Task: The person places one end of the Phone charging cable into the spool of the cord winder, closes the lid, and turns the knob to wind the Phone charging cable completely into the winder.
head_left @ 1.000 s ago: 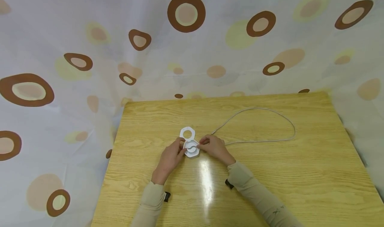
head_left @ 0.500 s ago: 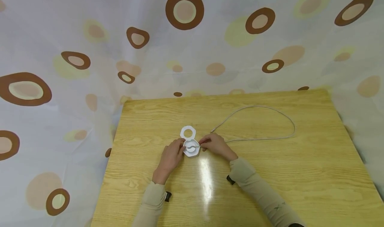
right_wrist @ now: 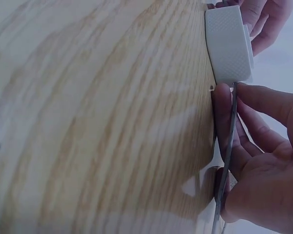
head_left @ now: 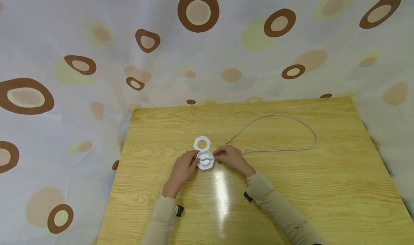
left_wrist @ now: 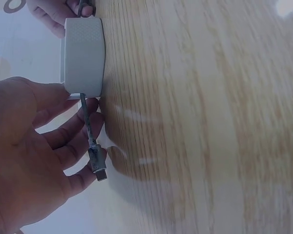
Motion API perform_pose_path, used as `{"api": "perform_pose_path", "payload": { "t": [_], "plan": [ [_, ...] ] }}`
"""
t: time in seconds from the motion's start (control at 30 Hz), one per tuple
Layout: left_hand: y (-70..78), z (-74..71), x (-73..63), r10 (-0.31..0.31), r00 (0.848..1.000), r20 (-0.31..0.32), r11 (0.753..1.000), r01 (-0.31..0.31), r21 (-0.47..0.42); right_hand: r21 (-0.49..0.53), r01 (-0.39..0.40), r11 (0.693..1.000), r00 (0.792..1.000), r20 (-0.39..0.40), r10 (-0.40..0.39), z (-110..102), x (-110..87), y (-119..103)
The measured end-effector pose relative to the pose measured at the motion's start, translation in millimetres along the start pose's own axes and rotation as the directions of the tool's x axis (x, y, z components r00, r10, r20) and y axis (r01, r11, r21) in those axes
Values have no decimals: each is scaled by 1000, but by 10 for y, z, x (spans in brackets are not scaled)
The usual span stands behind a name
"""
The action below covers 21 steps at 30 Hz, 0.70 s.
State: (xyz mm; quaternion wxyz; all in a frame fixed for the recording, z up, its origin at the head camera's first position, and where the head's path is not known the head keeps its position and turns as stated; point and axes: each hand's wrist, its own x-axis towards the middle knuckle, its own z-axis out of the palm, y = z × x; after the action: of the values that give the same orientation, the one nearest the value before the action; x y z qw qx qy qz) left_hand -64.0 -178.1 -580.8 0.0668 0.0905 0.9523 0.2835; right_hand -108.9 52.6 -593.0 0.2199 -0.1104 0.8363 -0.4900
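Observation:
A white many-sided cable winder case [head_left: 205, 167] lies on the table, its ring-shaped lid [head_left: 208, 145] flipped back. An S-shaped channel divides its round core. My left hand [head_left: 182, 169] grips the case's left side, thumb at the upper edge and fingers low by the table. From that side a short end of grey cable sticks out, tipped with a metal plug [left_wrist: 96, 158]. On the opposite side my right hand [head_left: 231, 158] pinches the cable [right_wrist: 228, 156] between thumb and forefinger, right at the case wall. The right wrist view shows the cable running down past the palm.
The rest of the cable [head_left: 281, 151] lies in a wide loop on the wooden table [head_left: 323, 194], right of the case. Its other end [head_left: 229, 141] rests just beyond the right hand. A patterned curtain [head_left: 233, 43] hangs behind the table and along its sides.
My right fingertips have shifted slightly from over the case's rim to just outside it, still pinching the cable. The left hand keeps its hold, and the view has tilted a little.

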Motion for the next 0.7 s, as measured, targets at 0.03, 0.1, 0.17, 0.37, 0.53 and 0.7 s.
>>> {"api": "perform_pose_path", "payload": {
  "t": [0.03, 0.1, 0.17, 0.37, 0.53, 0.7],
  "plan": [
    [-3, 0, 5, 2, 1000, -1, 1000, -2, -1, 3, 2, 1000, 1000, -4, -2, 0, -6, -1],
    [-4, -6, 13, 1, 1000, 4, 1000, -1, -10, 3, 6, 1000, 1000, -13, -6, 2, -16, 3],
    [-3, -14, 19, 3, 1000, 9, 1000, -2, -23, 2, 10, 1000, 1000, -19, -10, 7, -24, 12],
    [15, -41, 22, 6, 1000, -2, 999, -6, -48, -13, 19, 1000, 999, -29, -20, 18, -34, 16],
    [15, -41, 21, 9, 1000, -7, 999, -9, -44, -44, 30, 999, 999, -29, -31, 29, -27, 28],
    [8, -46, 25, -1, 1000, 28, 997, 3, -77, -47, 28, 998, 999, -17, -29, 32, -32, 30]
  ]
}}
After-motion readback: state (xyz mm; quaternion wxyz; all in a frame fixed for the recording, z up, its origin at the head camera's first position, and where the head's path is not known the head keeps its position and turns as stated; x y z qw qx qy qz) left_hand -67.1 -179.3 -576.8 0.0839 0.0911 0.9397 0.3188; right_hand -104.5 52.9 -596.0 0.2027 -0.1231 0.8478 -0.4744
